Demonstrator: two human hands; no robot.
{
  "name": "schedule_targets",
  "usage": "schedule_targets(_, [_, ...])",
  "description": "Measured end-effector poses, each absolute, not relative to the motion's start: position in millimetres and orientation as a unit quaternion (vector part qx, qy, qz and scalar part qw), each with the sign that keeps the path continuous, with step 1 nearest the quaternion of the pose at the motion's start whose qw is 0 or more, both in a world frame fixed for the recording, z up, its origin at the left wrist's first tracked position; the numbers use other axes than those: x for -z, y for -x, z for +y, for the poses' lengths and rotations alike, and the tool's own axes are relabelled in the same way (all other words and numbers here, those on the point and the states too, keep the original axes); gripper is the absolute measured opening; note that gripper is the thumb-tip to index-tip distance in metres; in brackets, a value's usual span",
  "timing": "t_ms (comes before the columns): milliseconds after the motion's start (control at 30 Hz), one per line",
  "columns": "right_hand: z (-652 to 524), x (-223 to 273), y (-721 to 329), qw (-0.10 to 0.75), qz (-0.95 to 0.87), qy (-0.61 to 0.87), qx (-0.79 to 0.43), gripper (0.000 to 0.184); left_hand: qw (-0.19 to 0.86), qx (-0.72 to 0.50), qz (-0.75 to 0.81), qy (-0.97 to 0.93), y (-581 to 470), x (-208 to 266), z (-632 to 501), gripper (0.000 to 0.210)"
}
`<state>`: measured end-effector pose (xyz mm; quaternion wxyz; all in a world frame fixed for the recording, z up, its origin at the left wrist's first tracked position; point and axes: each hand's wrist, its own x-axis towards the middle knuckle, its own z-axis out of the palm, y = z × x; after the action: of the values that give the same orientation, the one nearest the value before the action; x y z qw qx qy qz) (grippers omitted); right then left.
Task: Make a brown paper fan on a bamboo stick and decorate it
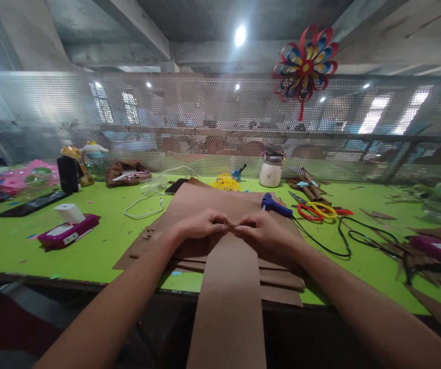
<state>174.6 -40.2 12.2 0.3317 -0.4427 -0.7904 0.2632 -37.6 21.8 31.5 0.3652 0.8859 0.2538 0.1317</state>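
A long strip of brown kraft paper (230, 297) runs from the tabletop down over the near edge toward me. Its far end narrows to a small folded or rolled tip between my hands. My left hand (205, 224) pinches that tip from the left, thumb against fingers. From the right, my right hand (260, 230) pinches the same end, its fingertips close to the left ones. Under both hands lie stacked sheets of brown paper (189, 202). Just beyond my right hand, a blue glue gun (277, 205) rests on the stack's right edge.
Scissors with red and yellow handles (318, 210) and a black cord (343, 241) lie right. A purple power strip (68, 231) with a white charger stands left. Behind are a white jar (271, 170), yellow shreds (226, 182) and a perforated metal screen (205, 118).
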Motion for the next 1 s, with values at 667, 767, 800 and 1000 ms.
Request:
schedule_targets(667, [-23.7,-4.1,-192.1,0.313,-0.762,0.454,-0.338,0.031,0.357,-0.146,0.297,-0.874,30.0,-26.7,18.6,0.034])
schedule_targets(767, [-20.4,-3.9,-194.8,0.333,-0.742,0.455,-0.363,0.028,0.398,-0.141,0.316,-0.850,29.9,-27.0,16.5,0.034])
schedule_targets(800, [-20.0,-4.7,-195.2,0.338,-0.739,0.455,-0.365,0.027,0.410,-0.138,0.320,-0.843,29.8,-27.7,15.5,0.034])
schedule_targets(1000, [-20.7,-11.4,-197.0,0.342,-0.738,0.446,-0.374,0.026,0.448,-0.146,0.308,-0.827,30.0,-30.4,13.3,0.032])
